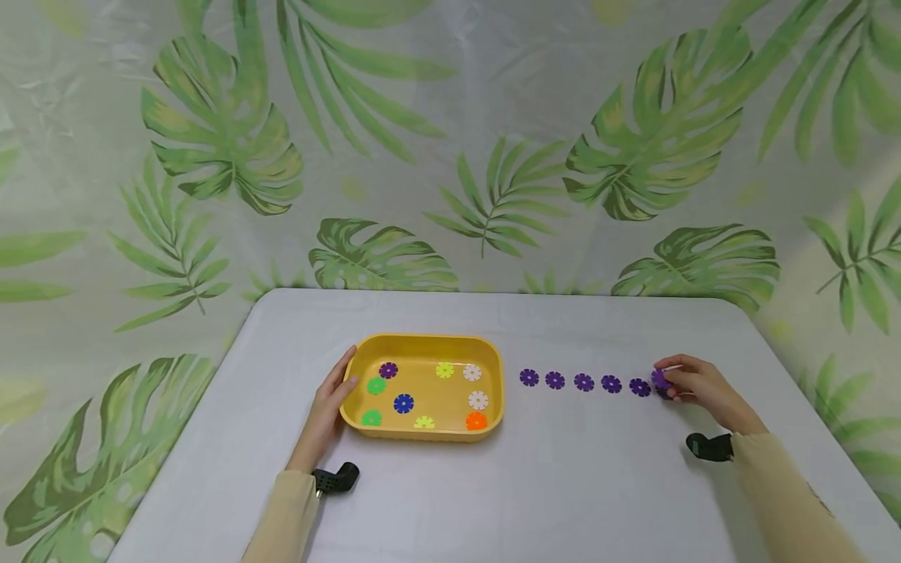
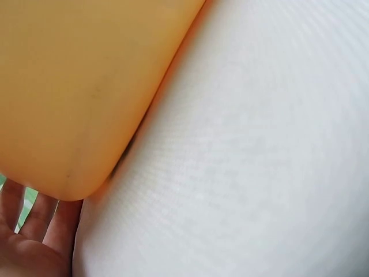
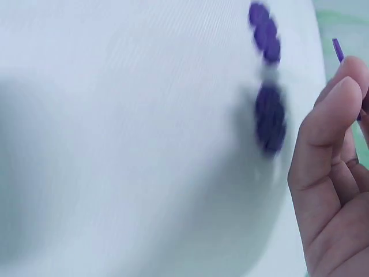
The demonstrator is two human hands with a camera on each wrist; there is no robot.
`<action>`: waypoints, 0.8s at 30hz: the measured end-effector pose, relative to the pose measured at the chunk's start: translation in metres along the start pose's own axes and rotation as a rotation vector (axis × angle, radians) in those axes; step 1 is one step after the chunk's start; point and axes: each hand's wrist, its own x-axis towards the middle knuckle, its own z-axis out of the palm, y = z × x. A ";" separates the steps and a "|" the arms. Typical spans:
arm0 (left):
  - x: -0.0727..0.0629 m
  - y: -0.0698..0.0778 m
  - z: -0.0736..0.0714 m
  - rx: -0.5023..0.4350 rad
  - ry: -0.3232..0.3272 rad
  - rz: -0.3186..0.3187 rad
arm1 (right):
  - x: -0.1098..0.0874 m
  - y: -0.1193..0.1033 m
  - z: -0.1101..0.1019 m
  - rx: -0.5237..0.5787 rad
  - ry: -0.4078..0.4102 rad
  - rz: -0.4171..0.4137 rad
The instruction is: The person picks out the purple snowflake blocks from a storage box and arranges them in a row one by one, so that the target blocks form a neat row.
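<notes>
My left hand (image 1: 327, 407) grips the left end of a yellow plastic tray (image 1: 422, 432), thumb at the rim and fingers along the outer wall. In the left wrist view, fingers (image 2: 37, 219) show behind the tray's wall (image 2: 86, 104). At the right, my right hand (image 1: 704, 391) pinches a purple notched flower disc (image 1: 660, 379) between thumb and fingers. Edge-on in the right wrist view, that disc (image 3: 338, 51) sticks up past the fingertips. The hand is over the right end of a row of purple flower discs (image 1: 583, 382) on the table.
Inside the tray lie loose flower discs: a purple one (image 1: 389, 371), a blue one (image 1: 403, 403), an orange one (image 1: 476, 421), and green, yellow and white ones. A white cloth covers the table (image 1: 535, 493). Behind it hangs a leaf-patterned curtain (image 1: 493, 94).
</notes>
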 end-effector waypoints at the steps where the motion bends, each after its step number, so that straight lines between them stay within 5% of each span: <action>1: 0.000 0.000 0.000 -0.002 0.001 -0.002 | -0.003 0.005 -0.004 -0.011 0.024 0.013; 8: -0.001 0.000 0.000 -0.016 -0.002 -0.003 | -0.016 0.030 -0.018 -0.173 0.153 0.078; 16: -0.001 -0.001 0.000 -0.018 -0.005 0.005 | -0.023 0.028 -0.014 -0.344 0.251 0.059; 24: -0.001 0.001 0.001 0.000 -0.007 0.006 | -0.017 -0.001 0.007 -0.197 0.240 0.019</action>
